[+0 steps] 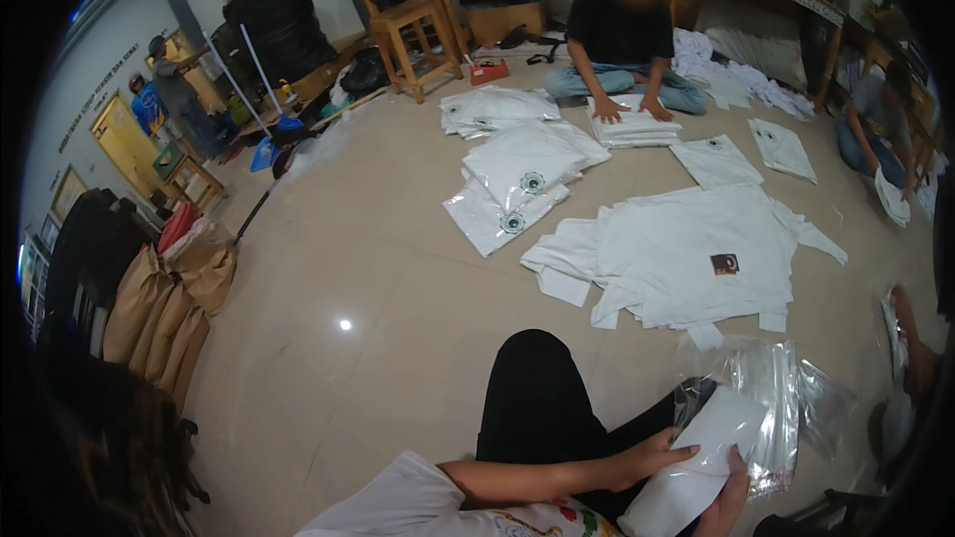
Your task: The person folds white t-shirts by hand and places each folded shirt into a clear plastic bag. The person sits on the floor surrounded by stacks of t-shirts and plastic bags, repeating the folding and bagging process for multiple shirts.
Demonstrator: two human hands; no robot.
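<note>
Over my lap I hold a folded white shirt (718,428), tilted, with clear plastic film around its far end. My left hand (642,457) grips its left edge, thumb on top. My right hand (728,497) is closed on the near right edge, thumb up and the other fingers hidden beneath. Just beyond and to the right, several clear plastic bags (781,413) lie on the floor, one loose bag (826,398) beside them. Farther off is a spread stack of white shirts (676,254), the top one bearing a dark square print.
Bagged white shirts (522,174) lie in piles ahead. A seated person (617,30) presses both hands on another stack (637,129); another person (875,129) sits at far right. Brown sacks (164,323) stand at left, wooden stools (413,35) at the back.
</note>
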